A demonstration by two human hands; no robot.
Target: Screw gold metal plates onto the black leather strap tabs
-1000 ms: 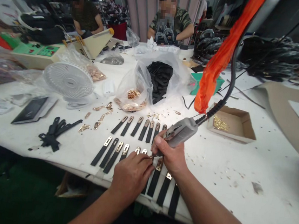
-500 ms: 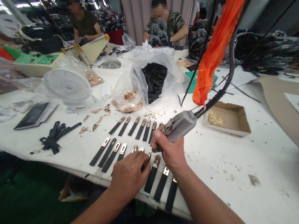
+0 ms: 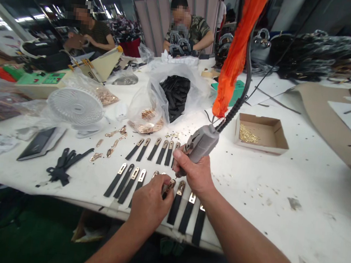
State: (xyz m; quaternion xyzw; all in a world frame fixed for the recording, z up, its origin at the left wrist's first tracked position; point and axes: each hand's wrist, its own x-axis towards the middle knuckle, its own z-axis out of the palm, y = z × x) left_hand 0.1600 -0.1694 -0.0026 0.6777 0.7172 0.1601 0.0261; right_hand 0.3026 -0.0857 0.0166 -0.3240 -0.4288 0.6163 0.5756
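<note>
My right hand (image 3: 194,172) is wrapped round a grey electric screwdriver (image 3: 205,140), which hangs on a black coiled cord beside an orange wrapping (image 3: 238,55). Its bit points down just above a gold metal plate (image 3: 170,184) on a short black strap. My left hand (image 3: 152,199) pinches that strap at the plate end, hiding most of it. Whether the bit touches the plate I cannot tell. To the right lie more black straps with gold plates (image 3: 176,204); several others (image 3: 115,181) lie in a row to the left, with another row (image 3: 154,149) behind.
A shallow cardboard box (image 3: 262,133) holds small gold screws. Behind the rows stand a plastic bag of black straps (image 3: 175,96), a bag of gold plates (image 3: 148,122) and a white fan (image 3: 75,107). Loose straps (image 3: 65,164) lie at left. Two co-workers sit across the table.
The screwdriver has swung more upright, and the gold plate under its bit shows more. The whole view has shifted slightly. At the far left, a co-worker now holds up something brown.
</note>
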